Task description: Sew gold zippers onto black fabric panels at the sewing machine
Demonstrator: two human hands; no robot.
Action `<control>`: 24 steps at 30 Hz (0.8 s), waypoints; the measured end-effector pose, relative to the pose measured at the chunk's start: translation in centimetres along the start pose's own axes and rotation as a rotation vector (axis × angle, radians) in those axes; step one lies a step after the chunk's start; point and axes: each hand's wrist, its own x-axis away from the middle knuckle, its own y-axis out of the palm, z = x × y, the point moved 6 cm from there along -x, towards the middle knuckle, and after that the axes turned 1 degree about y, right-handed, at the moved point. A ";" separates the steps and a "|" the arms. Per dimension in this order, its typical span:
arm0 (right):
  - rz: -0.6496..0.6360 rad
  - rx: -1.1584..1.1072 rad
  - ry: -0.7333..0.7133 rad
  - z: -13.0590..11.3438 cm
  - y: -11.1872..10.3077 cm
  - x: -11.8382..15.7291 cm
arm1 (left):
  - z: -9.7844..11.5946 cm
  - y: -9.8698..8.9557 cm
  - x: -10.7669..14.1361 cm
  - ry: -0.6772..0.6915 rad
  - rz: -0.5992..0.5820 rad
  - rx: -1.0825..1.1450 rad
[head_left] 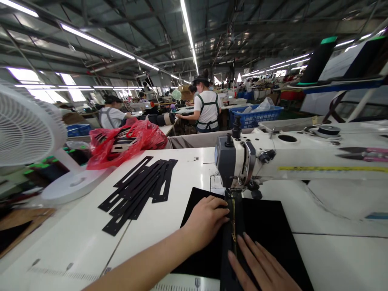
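A black fabric panel (273,226) lies on the white machine table, with a dark strip holding a gold-toothed zipper (233,214) running lengthwise over it. The far end of the zipper is beneath the presser foot of a sewing machine (226,161). My left hand (207,218) rests on the cloth left of the zipper, fingers slightly bent against the strip's edge; its thumb is hidden. Nearer to me, my right hand (260,262) lies flat with spread fingers on the strip and panel, its fingertips beside the zipper pull (233,236).
Several black slotted frame pieces (139,190) are piled on the table to the left. Behind them sits a red plastic bag (130,139), beside a white fan (69,173). Pink-handled snips (363,153) lie on the machine arm. Co-workers (207,107) are farther back.
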 end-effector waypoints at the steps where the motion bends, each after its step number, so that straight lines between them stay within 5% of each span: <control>1: -0.007 -0.056 0.021 0.5 -0.3 -0.1 | -0.1 -0.3 0.2 -0.015 0.009 0.004; 3: -0.027 -0.224 0.162 3.0 -1.1 -0.4 | 0.2 -0.8 0.7 -0.063 0.027 0.013; 5: -0.049 -0.405 0.464 7.1 -2.0 -0.4 | 1.5 -0.8 1.3 -0.084 0.018 0.096; 7: -0.053 -0.529 0.715 10.8 -2.4 -0.1 | 3.5 -0.1 1.3 -0.047 -0.049 0.300; 9: -0.101 -0.634 0.810 12.7 -2.2 0.0 | 4.8 0.4 0.9 -0.054 -0.073 0.506; 14: -0.223 -0.716 0.659 12.9 -1.3 -0.7 | 2.2 -1.3 -1.2 -0.166 0.266 0.364; 18: -0.232 -0.614 0.503 12.6 -2.1 -1.7 | 1.2 -0.9 -2.4 -0.071 0.256 0.198; 21: -0.074 -0.367 0.440 11.1 -4.2 -1.5 | 1.3 -0.4 -2.7 -0.073 0.256 0.151; 24: 0.157 -0.135 0.388 5.9 -5.3 -0.8 | 1.6 -0.2 -2.5 -0.082 0.274 0.144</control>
